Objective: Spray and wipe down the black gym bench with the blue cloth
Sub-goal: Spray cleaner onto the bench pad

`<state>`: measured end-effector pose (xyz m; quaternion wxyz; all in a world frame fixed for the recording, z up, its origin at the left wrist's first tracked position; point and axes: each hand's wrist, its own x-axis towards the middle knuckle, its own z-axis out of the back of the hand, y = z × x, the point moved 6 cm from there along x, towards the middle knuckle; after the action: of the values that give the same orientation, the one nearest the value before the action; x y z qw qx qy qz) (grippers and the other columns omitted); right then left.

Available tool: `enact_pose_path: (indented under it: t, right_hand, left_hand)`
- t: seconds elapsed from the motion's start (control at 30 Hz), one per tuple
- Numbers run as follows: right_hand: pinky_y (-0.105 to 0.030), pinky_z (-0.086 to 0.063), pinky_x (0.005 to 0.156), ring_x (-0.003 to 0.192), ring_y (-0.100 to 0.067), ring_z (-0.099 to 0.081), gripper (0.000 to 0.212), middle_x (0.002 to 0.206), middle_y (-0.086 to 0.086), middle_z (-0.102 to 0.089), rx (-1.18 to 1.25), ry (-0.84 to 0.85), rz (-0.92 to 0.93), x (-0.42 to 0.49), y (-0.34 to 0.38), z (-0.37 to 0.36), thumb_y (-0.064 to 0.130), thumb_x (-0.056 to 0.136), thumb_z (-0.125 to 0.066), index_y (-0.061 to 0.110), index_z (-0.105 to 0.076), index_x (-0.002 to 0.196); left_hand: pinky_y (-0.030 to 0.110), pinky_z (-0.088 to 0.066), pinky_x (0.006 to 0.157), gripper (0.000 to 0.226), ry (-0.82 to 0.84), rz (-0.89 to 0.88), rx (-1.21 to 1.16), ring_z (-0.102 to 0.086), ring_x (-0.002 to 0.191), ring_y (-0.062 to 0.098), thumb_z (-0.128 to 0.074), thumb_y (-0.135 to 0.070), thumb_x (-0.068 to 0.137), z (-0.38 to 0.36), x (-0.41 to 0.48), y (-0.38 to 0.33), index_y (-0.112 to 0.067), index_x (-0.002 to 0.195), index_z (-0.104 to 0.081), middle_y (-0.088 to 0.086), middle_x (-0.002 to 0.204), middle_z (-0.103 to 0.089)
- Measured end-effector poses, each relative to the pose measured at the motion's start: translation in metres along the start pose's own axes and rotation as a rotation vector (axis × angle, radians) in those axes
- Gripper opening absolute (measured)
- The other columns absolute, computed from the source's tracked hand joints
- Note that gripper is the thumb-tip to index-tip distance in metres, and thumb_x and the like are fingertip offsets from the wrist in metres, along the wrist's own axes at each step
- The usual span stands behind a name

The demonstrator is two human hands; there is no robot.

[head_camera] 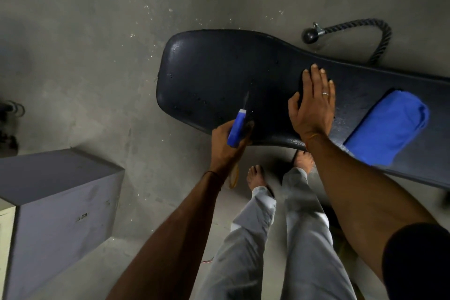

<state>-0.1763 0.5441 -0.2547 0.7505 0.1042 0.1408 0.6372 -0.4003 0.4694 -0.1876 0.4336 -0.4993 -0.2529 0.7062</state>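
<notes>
- We see the black gym bench (219,75): a padded top with a pebbled skin, broad and rounded at its left end, narrower toward the right, lying slantwise above the floor.
- The blue cloth (387,126) lies folded in a thick oblong on the bench's narrower right part, near its front edge.
- Our left hand (224,146) grips the spray bottle (237,129), whose blue, white-tipped head points over the pad from the near edge.
</notes>
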Motion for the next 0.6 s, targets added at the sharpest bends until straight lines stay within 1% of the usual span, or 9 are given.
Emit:
enact_pose_path:
  t: [0.07,0.13,0.23,0.27,0.3,0.4,0.47,0.53,0.6]
  right_hand:
    - [-0.046,-0.014,0.13,0.158,-0.025,-0.019,0.059,0.17,-0.007,-0.023,-0.003,0.003,0.001,0.0,-0.001,-0.002,0.034,0.103,-0.035,0.014,-0.03,0.159]
    - [-0.045,-0.014,0.13,0.158,-0.025,-0.019,0.059,0.17,-0.007,-0.023,0.01,-0.003,0.003,0.0,-0.001,-0.002,0.034,0.103,-0.035,0.014,-0.031,0.159]
    - [-0.043,-0.013,0.13,0.158,-0.024,-0.019,0.058,0.169,-0.006,-0.024,0.05,-0.009,0.009,-0.001,-0.002,-0.001,0.033,0.104,-0.036,0.014,-0.032,0.159]
    - [-0.043,-0.013,0.13,0.158,-0.024,-0.019,0.058,0.169,-0.007,-0.025,0.064,-0.01,0.014,-0.002,-0.003,0.0,0.033,0.104,-0.035,0.014,-0.033,0.158]
    - [-0.043,-0.013,0.13,0.158,-0.023,-0.02,0.057,0.169,-0.007,-0.026,0.08,-0.009,0.018,-0.002,-0.004,0.001,0.033,0.104,-0.035,0.013,-0.034,0.158]
    - [-0.044,-0.015,0.13,0.156,-0.025,-0.024,0.055,0.167,-0.007,-0.031,0.169,0.009,0.024,-0.003,-0.006,0.005,0.03,0.104,-0.038,0.011,-0.04,0.155]
    - [-0.045,-0.02,0.129,0.155,-0.026,-0.028,0.051,0.164,-0.008,-0.036,0.26,0.031,0.003,-0.006,-0.011,0.011,0.024,0.103,-0.043,0.01,-0.047,0.151]
    - [-0.043,-0.032,0.124,0.15,-0.026,-0.036,0.045,0.159,-0.007,-0.045,0.342,0.046,-0.045,-0.018,-0.016,0.019,0.016,0.1,-0.046,0.011,-0.056,0.144]
    - [-0.042,-0.045,0.114,0.138,-0.027,-0.05,0.041,0.15,-0.006,-0.055,0.397,0.041,-0.096,-0.041,-0.019,0.029,0.013,0.096,-0.049,0.013,-0.063,0.135]
  left_hand:
    - [0.038,-0.052,0.062,0.033,-0.033,0.007,0.017,-0.062,0.065,0.03,-0.066,-0.03,0.099,-0.004,-0.003,0.004,-0.002,0.082,-0.064,0.014,0.07,-0.064]
    - [0.042,-0.054,0.064,0.031,-0.025,0.01,-0.004,-0.063,0.068,0.034,-0.067,-0.029,0.099,-0.009,-0.005,0.009,-0.001,0.085,-0.064,0.017,0.074,-0.064]
    - [0.03,-0.057,0.069,0.014,0.028,-0.011,-0.043,-0.066,0.072,0.022,-0.067,-0.02,0.099,-0.015,-0.012,0.008,-0.008,0.094,-0.064,0.005,0.079,-0.066]
    - [0.03,-0.058,0.072,0.011,0.044,-0.026,-0.06,-0.068,0.076,0.023,-0.067,-0.018,0.099,-0.018,-0.014,0.005,-0.008,0.097,-0.064,0.005,0.082,-0.067]
    - [0.035,-0.059,0.074,0.011,0.051,-0.035,-0.069,-0.068,0.079,0.028,-0.067,-0.018,0.099,-0.02,-0.016,0.002,-0.008,0.098,-0.064,0.01,0.084,-0.068]
    - [0.049,-0.057,0.075,0.022,0.029,-0.074,-0.095,-0.063,0.08,0.045,-0.07,-0.022,0.097,-0.023,-0.019,-0.012,-0.001,0.094,-0.063,0.025,0.086,-0.064]
    - [0.05,-0.057,0.077,0.027,0.031,-0.098,-0.109,-0.063,0.082,0.044,-0.071,-0.023,0.096,-0.026,-0.02,-0.025,0.002,0.096,-0.062,0.025,0.088,-0.063]
    - [0.042,-0.058,0.079,0.026,0.033,-0.1,-0.117,-0.066,0.084,0.034,-0.071,-0.024,0.095,-0.029,-0.022,-0.038,0.001,0.098,-0.063,0.017,0.09,-0.066]
    - [0.036,-0.057,0.082,0.026,-0.002,-0.089,-0.146,-0.066,0.084,0.024,-0.074,-0.026,0.093,-0.031,-0.024,-0.053,-0.001,0.099,-0.066,0.012,0.091,-0.068]
